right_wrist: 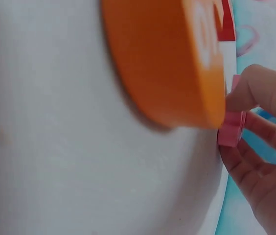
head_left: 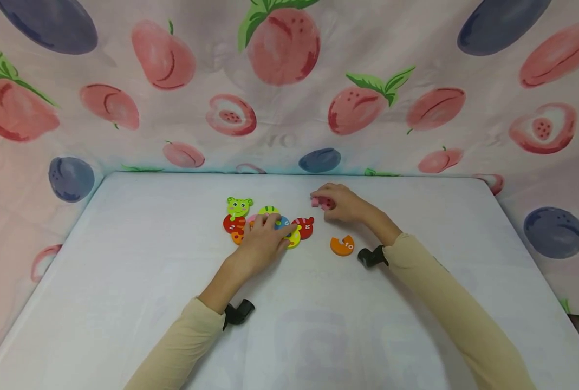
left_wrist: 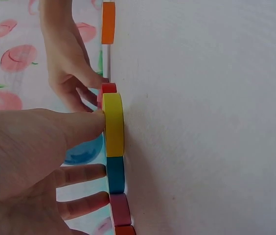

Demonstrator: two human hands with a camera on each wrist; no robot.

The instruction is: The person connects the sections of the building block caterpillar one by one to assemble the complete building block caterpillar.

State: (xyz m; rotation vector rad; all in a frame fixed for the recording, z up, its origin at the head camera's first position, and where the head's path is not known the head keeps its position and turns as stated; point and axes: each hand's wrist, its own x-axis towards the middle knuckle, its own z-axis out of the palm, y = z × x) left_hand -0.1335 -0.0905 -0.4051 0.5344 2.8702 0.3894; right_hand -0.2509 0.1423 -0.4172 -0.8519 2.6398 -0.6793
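A row of joined caterpillar puzzle pieces lies on the table, with a smiling green head piece (head_left: 240,207) and a red piece marked 2 (head_left: 232,224) on the left. My left hand (head_left: 259,246) rests over the middle of the row, its palm hiding several pieces. In the left wrist view the thumb touches a yellow piece (left_wrist: 114,127) and two extended fingers reach a blue piece (left_wrist: 115,175) and a pink one (left_wrist: 120,208). To the right, my right hand (head_left: 345,203) pinches a pink puzzle piece (right_wrist: 231,129) between thumb and fingers, close over the table.
An orange piece marked 10 (head_left: 342,247) lies apart, nearer me than the right hand. A red piece marked 8 (head_left: 305,228) ends the row on the right. Fruit-patterned cloth (head_left: 289,124) hangs behind the white table (head_left: 347,325). Each wrist bears a black camera.
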